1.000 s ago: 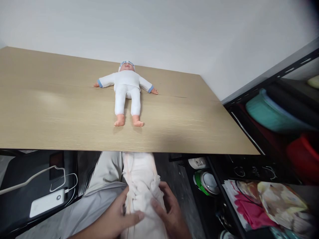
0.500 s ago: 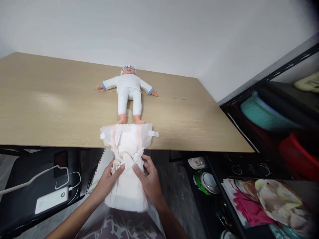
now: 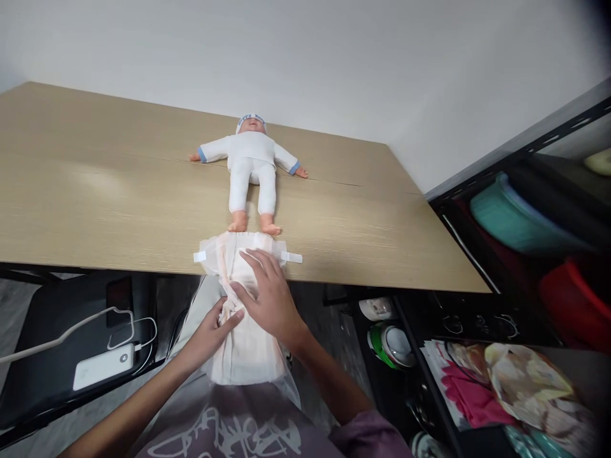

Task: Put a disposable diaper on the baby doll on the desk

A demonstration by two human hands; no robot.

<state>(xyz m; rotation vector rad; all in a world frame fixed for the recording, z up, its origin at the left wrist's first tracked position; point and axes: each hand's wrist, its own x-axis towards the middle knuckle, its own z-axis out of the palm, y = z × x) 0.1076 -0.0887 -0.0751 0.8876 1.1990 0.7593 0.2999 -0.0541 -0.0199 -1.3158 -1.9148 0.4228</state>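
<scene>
An unfolded white diaper [image 3: 251, 366] hangs over the table's front edge onto my lap, its two tape tabs spread out to the sides at the top. My left hand [image 3: 209, 332] pinches its gathered left edge with thumb and fingers. Across the upper middle of the diaper lies my right hand [image 3: 273, 299], fingers spread and touching the inner surface. Just beyond the diaper's top edge a baby doll [image 3: 251, 149] in white clothes with blue cuffs and a lettered headband lies on its back, feet toward me.
The wooden table [image 3: 119, 210] meets a white wall [image 3: 238, 57]. On a black seat at left lie a white power bank [image 3: 104, 367] with a cable and a dark phone [image 3: 118, 294]. Black shelving at right holds a teal basin [image 3: 520, 219], a red basin [image 3: 575, 299], cans and cloths.
My right hand has left the diaper's right edge and moved up and left onto its upper middle, fingers opening out. The left hand stays on the left edge. The view has shifted slightly.
</scene>
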